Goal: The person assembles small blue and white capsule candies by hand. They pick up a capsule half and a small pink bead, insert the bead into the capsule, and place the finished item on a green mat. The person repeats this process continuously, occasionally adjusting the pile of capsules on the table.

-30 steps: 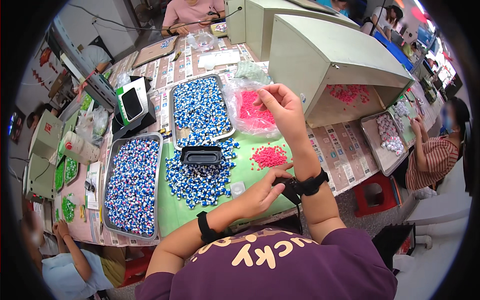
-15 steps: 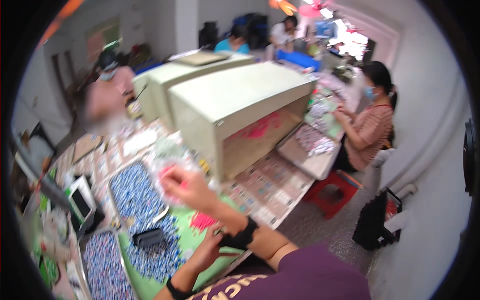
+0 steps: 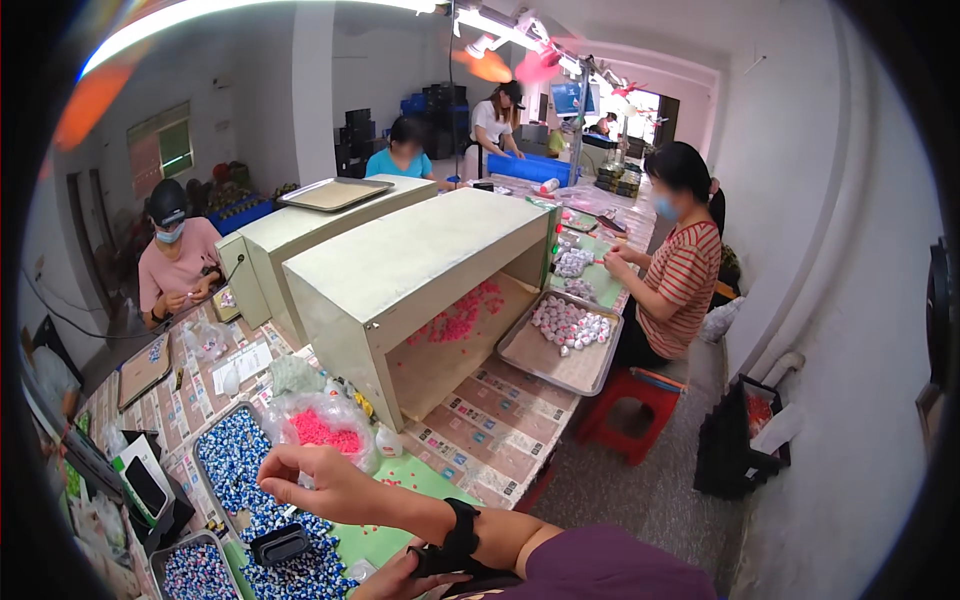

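My right hand (image 3: 312, 480) reaches left over a metal tray (image 3: 203, 462) of small blue-and-white pieces (image 3: 225, 440). Its fingers are curled and thumb and index come close together; anything between them is too small to make out. A black band circles that wrist. My left hand (image 3: 405, 578) shows partly at the lower edge, thumb and fingers apart, with something dark behind or between them. A clear plastic bag (image 3: 282, 408) of bright pink pieces (image 3: 325, 432) lies just beyond my right hand. A small black box (image 3: 280, 545) sits among the blue-and-white pieces on a green mat (image 3: 395, 478).
A second metal tray (image 3: 160, 568) of pieces stands at lower left, by a white-and-black device (image 3: 150, 485). Beyond are a large cream open-fronted box (image 3: 400, 250) and a tray of whitish balls (image 3: 590, 375). Co-workers sit around the table; a red stool (image 3: 632, 415) stands right.
The view has tilted up and steadied. My right hand has moved from over the pink pieces in the bag toward the blue-and-white pieces. My left hand sits lower in view.
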Action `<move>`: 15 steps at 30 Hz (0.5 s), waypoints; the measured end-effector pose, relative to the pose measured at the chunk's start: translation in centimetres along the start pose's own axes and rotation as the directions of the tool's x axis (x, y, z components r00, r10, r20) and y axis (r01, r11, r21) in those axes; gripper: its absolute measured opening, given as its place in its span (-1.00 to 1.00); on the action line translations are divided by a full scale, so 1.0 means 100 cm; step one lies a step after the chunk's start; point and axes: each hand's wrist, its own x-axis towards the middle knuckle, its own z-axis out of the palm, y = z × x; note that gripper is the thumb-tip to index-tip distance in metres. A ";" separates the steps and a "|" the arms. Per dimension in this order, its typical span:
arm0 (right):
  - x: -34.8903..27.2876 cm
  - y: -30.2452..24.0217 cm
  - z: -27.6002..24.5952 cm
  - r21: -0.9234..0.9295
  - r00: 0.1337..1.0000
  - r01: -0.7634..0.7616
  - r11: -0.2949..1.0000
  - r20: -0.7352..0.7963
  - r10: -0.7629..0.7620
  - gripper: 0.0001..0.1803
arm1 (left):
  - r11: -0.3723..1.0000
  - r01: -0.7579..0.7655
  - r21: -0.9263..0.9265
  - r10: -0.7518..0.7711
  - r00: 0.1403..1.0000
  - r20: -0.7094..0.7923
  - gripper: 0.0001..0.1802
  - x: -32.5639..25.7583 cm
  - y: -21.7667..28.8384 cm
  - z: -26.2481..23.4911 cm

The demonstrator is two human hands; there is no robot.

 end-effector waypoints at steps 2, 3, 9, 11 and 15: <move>0.000 -0.002 0.005 0.002 1.000 0.011 1.000 -0.004 -0.011 -0.86 | 0.999 0.013 0.045 -0.014 1.000 0.020 0.04 -0.003 0.003 -0.001; -0.001 -0.002 0.006 -0.013 1.000 0.013 1.000 0.007 -0.013 -0.86 | 0.998 0.021 0.067 -0.023 0.999 0.029 0.06 -0.004 0.003 -0.001; -0.007 0.000 0.004 -0.040 0.999 0.030 0.999 0.021 -0.030 -0.86 | 0.992 -0.029 0.126 0.031 0.999 -0.018 0.08 -0.002 0.000 0.011; -0.004 0.002 -0.001 -0.086 0.999 0.026 0.996 0.031 -0.023 -0.86 | 0.993 -0.038 0.111 0.040 0.999 -0.024 -0.20 -0.005 0.004 0.000; 0.007 0.013 -0.011 -0.289 0.990 0.120 0.950 -0.038 -0.137 -0.88 | 0.893 -0.131 0.430 0.246 0.943 -0.224 -0.68 -0.013 0.030 0.024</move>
